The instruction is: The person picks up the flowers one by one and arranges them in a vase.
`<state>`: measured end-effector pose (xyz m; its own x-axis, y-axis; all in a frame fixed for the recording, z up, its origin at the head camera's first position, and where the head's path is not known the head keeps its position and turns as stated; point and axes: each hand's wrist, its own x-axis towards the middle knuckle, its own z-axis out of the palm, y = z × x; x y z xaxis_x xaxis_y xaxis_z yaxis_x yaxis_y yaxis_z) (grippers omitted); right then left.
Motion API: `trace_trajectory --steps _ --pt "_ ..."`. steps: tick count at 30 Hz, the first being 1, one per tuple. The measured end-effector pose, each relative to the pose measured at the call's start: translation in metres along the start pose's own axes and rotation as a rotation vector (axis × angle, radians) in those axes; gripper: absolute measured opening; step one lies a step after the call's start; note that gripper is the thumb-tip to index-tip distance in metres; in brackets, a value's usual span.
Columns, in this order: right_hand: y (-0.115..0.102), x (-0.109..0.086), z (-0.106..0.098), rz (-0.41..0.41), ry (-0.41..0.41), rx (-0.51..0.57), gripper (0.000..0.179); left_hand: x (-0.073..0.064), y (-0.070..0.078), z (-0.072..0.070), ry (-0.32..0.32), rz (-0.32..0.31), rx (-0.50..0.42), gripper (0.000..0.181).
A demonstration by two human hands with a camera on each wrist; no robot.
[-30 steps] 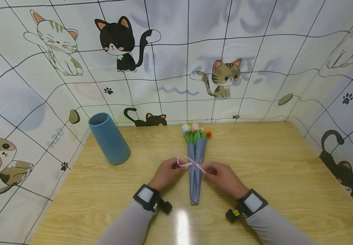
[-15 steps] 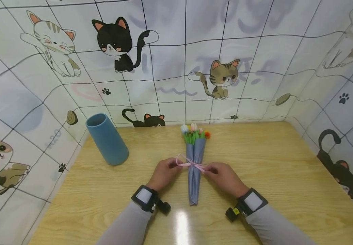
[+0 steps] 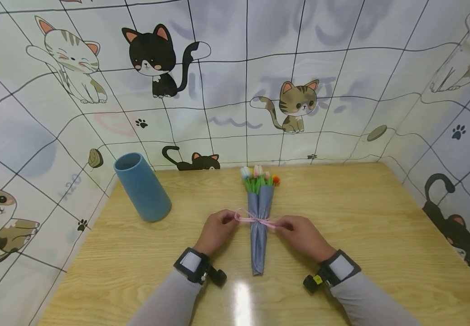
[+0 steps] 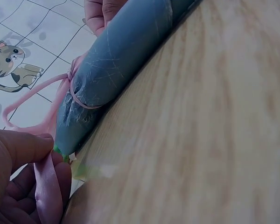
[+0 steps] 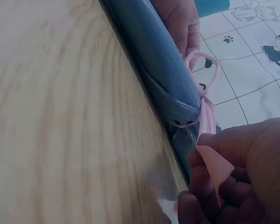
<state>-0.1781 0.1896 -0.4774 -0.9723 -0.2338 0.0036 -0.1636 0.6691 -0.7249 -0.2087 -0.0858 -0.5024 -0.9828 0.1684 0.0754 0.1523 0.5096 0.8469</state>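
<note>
A small bouquet of flowers [image 3: 257,171], wrapped in grey-blue paper [image 3: 260,249], lies on the table with its blooms toward the back wall. Around its middle runs a pink ribbon [image 3: 244,219], knotted at the front with a loop on the left. My left hand [image 3: 217,232] pinches the ribbon left of the knot; in the left wrist view a ribbon tail [image 4: 47,189] hangs between thumb and fingers. On the other side, my right hand [image 3: 303,235] pinches the ribbon, its flat end [image 5: 216,165] sticking out past the thumb in the right wrist view.
A blue vase [image 3: 144,192] stands at the back left of the wooden table [image 3: 381,226]. Behind and at both sides hangs a white cloth wall [image 3: 226,90] with a grid and cartoon cats.
My hands have drawn slightly apart, pulling the ribbon out to both sides. The raised loop on the left lies lower and flatter. The bouquet and vase have stayed in place.
</note>
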Motion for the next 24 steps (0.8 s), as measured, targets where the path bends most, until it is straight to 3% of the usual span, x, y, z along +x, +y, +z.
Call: trace_trajectory --steps 11,24 --pt "0.01 0.003 -0.008 -0.076 0.004 -0.027 0.008 0.0 0.002 -0.003 0.069 -0.084 -0.046 0.014" --pt "0.018 0.006 -0.018 -0.061 -0.012 -0.066 0.01 0.002 -0.003 -0.005 0.089 -0.087 -0.046 0.014"
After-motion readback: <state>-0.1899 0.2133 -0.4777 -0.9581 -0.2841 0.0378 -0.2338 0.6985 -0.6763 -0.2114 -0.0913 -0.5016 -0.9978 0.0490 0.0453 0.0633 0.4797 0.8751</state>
